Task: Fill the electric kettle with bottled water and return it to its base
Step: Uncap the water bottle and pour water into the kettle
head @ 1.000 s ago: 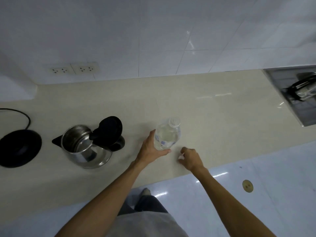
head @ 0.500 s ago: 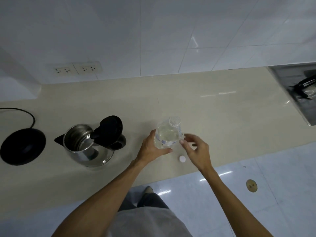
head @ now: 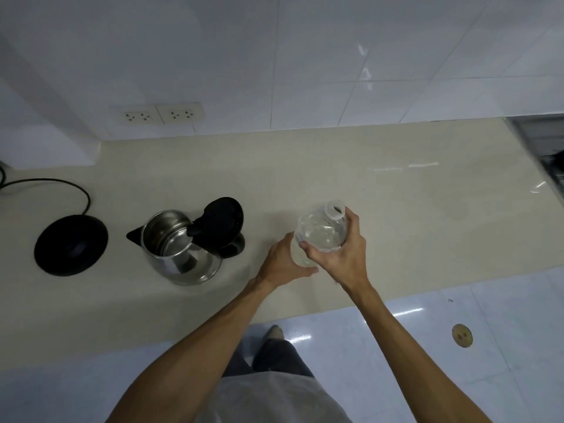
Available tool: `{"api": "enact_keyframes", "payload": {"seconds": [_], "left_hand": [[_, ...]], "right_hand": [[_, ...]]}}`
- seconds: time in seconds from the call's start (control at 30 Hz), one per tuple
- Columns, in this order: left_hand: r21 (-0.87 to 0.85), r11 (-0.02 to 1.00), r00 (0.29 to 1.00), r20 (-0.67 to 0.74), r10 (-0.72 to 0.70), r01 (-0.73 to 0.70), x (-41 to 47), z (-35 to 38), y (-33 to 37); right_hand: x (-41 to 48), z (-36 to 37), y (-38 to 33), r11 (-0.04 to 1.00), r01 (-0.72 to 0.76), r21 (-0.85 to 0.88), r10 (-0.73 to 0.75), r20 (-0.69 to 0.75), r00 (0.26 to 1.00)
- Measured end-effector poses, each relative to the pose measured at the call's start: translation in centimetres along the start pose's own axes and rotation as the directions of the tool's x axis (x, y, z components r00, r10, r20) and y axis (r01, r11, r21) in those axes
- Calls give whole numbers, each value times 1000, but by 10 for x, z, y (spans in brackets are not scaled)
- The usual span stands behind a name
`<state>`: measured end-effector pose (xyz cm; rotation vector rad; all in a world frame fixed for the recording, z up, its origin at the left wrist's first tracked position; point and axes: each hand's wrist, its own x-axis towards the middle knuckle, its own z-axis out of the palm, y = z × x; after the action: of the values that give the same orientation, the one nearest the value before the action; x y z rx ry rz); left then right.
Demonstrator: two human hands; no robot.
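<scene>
Both hands close on the bottle (head: pixel 320 232). The right hand (head: pixel 341 254) wraps its upper body from the right, thumb across the near side and fingers curled round the far shoulder just under the neck. The left hand (head: pixel 285 261) cups the lower part from the left, its grip closed around the base, thumb lying along the near side. The bottle is clear, holds water, and has no cap on its open mouth. Whether its base touches the counter (head: pixel 396 215) cannot be told, since the hands hide it.

Left of the hands, near but apart, the kettle (head: pixel 180 251) sits on the counter with its black lid (head: pixel 221 225) hinged up and open, its steel inside showing. Its spout points left. Further left, just beside the kettle, lies the round black base (head: pixel 71 244), bare, with a black cord (head: pixel 61 186) curving away from it to the left edge. Two sockets (head: pixel 161 115) sit in the white tiled wall behind.
</scene>
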<state>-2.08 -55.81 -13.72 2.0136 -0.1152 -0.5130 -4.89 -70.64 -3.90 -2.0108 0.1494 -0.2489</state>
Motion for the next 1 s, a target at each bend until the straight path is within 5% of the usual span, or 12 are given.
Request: {"api": "enact_keyframes", "payload": {"seconds": [0.57,1.0], "left_hand": [[-7,990,943,305,137,-142,-129,-115,-35],[-276,961,880,455,139,-9,-172,-178,-99]], "right_hand": [[-109,103,-87,997,57,-59,-64,-125,990],[-117,174,-133,979,-19,-204,50,149,988]]}}
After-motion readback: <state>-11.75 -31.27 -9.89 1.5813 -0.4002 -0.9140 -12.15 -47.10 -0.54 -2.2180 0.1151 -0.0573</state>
